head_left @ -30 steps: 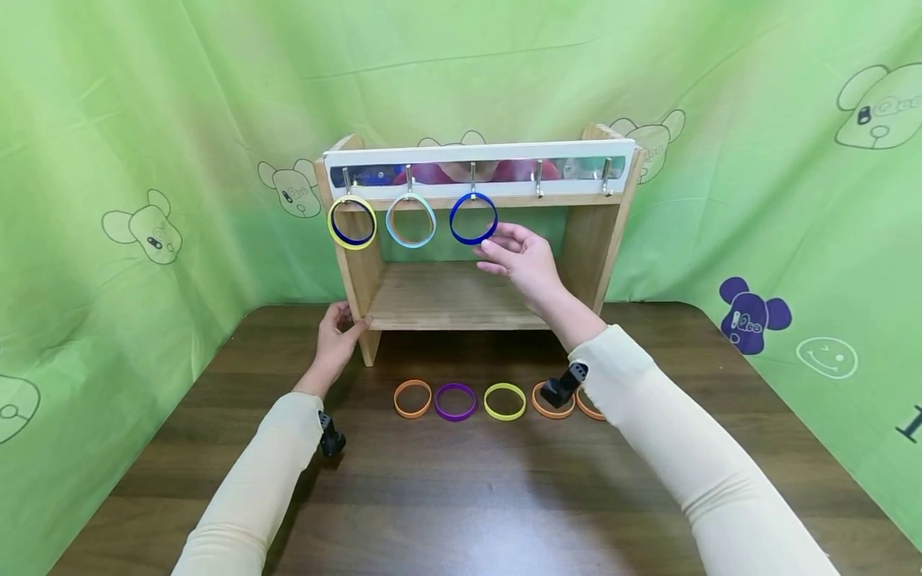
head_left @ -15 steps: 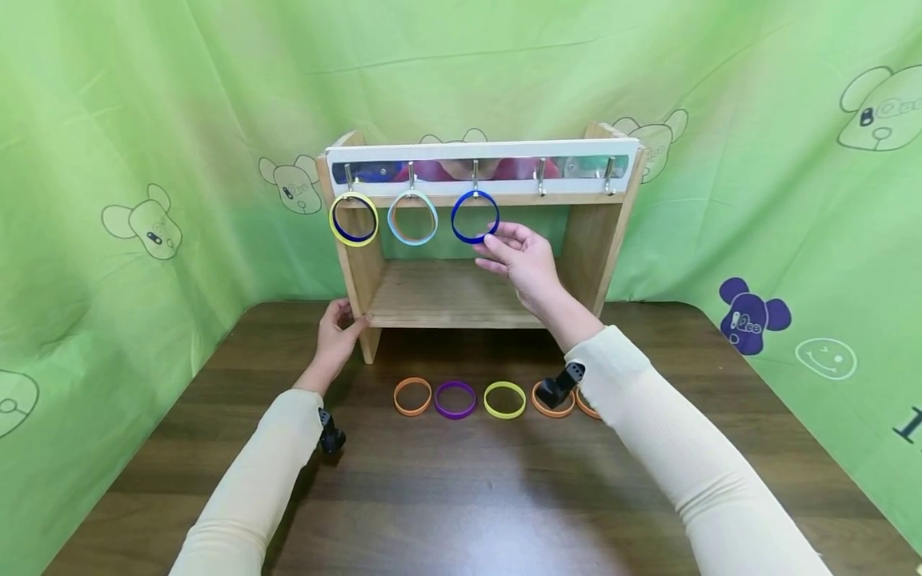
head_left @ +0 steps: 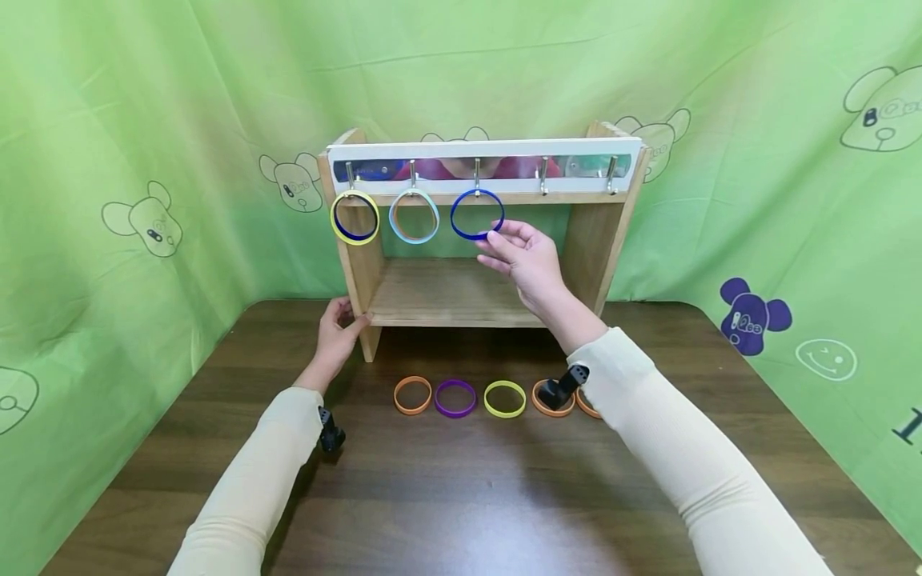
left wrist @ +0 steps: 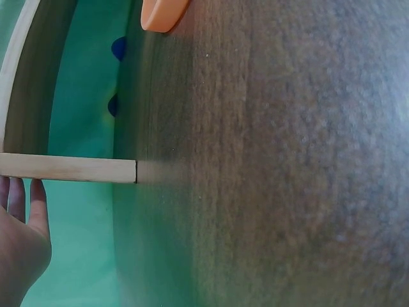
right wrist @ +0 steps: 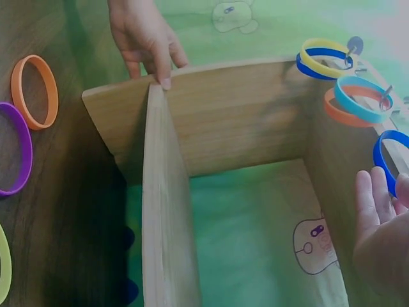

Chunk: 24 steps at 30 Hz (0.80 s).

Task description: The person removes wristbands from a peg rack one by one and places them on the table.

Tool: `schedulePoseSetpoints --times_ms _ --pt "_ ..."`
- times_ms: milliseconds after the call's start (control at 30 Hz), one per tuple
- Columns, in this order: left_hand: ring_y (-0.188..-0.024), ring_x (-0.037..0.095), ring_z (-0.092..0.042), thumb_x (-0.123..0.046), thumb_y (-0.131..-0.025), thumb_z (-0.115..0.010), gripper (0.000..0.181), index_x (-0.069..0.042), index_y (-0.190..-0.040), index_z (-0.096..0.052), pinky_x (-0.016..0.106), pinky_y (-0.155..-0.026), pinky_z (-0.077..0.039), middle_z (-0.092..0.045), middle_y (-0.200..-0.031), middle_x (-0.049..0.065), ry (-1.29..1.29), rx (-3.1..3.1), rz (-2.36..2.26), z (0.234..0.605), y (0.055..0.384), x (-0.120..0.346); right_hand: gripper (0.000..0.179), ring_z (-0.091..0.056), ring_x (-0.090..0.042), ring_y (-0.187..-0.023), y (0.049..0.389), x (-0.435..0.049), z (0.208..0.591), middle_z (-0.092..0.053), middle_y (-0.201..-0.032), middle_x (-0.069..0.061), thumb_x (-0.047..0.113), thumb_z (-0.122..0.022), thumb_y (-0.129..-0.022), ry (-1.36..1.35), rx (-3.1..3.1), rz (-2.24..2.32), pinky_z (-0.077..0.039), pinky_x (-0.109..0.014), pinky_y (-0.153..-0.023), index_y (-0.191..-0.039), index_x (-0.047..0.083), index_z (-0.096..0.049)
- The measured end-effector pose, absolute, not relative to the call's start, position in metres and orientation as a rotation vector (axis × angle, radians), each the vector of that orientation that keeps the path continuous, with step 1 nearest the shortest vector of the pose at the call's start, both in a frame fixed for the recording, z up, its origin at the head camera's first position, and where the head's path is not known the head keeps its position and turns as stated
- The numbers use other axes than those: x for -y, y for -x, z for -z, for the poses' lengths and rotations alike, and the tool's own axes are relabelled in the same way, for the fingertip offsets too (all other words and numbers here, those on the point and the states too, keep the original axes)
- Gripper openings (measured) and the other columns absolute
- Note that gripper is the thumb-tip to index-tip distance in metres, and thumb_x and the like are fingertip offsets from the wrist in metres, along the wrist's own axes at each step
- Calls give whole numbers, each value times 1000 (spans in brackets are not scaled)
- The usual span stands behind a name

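My right hand pinches a blue silicone wristband at its lower right, between thumb and fingers. The band's top meets the third hook of the rack. With its thumb at the front edge and fingers behind, my left hand grips the left side panel of the wooden shelf. From the first hook hang a yellow wristband and a dark blue one inside its outline. On the second, a light blue wristband hangs with an orange wristband, clearer in the right wrist view.
A row of wristbands lies on the table before the shelf: orange, purple, yellow, and two more orange ones partly behind the right wrist camera. Two bare hooks are on the right. A green curtain surrounds the table.
The blue wristband looks slightly wider, its lower right drawn a little to the right with my right hand. The whole view shifts slightly; my left hand stays on the panel.
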<state>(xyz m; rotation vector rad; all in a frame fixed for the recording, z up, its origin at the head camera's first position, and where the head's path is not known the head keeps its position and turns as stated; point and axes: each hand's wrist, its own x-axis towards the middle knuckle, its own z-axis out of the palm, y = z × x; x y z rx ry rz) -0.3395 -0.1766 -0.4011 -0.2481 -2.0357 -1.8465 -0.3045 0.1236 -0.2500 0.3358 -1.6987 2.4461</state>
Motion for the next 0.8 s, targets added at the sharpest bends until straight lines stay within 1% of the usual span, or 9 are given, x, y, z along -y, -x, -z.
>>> schedulePoseSetpoints --times_ms 100,233,400,467,533,667,800 --pt "-99 20 -47 1 -88 -66 37 10 -121 -51 21 -80 -43 -55 -113 19 230 2041 1833 403 341 175 16 -70 -20 -83 304 -124 249 -68 -98 -15 1 -62 -93 -345 1658 -2464 -56 -33 -76 -109 -1 -59" --pt "-100 24 -48 -2 -87 -68 36 8 -118 -53 26 -81 -44 -56 -110 21 274 2006 1802 406 341 175 15 -70 -20 -82 302 -126 246 -68 -95 -14 -2 -61 -93 -374 1617 -2484 -56 -32 -74 -107 -2 -59" --pt "-97 24 -49 -9 -84 -71 32 2 -112 -58 27 -79 -45 -58 -104 15 337 1927 1805 408 339 175 14 -70 -19 -81 299 -129 242 -69 -94 -13 -3 -61 -93 -426 1574 -2505 -56 -32 -74 -106 -2 -58" --pt "-97 24 -49 -8 -84 -71 33 2 -113 -57 27 -79 -45 -58 -105 15 322 1941 1806 408 339 175 14 -70 -19 -81 297 -131 240 -69 -94 -12 -3 -60 -93 -452 1570 -2496 -56 -31 -75 -107 -2 -57" --pt "-99 24 -49 -5 -86 -69 36 6 -117 -55 26 -80 -45 -57 -108 17 280 1984 1798 407 340 175 14 -70 -18 -82 295 -132 239 -69 -94 -12 -3 -60 -93 -473 1569 -2487 -55 -31 -76 -107 -2 -57" --pt "-101 23 -47 2 -87 -67 37 10 -120 -52 20 -78 -44 -56 -112 20 235 2030 1809 404 341 175 13 -70 -19 -82 291 -134 237 -69 -94 -12 -2 -60 -93 -485 1575 -2479 -55 -32 -77 -106 -1 -59" --pt "-103 28 -46 5 -87 -65 36 13 -120 -50 18 -77 -43 -54 -113 25 251 2036 1831 393 331 172 12 -70 -20 -81 286 -136 235 -69 -93 -13 -4 -59 -93 -497 1568 -2504 -55 -33 -76 -105 -1 -59"
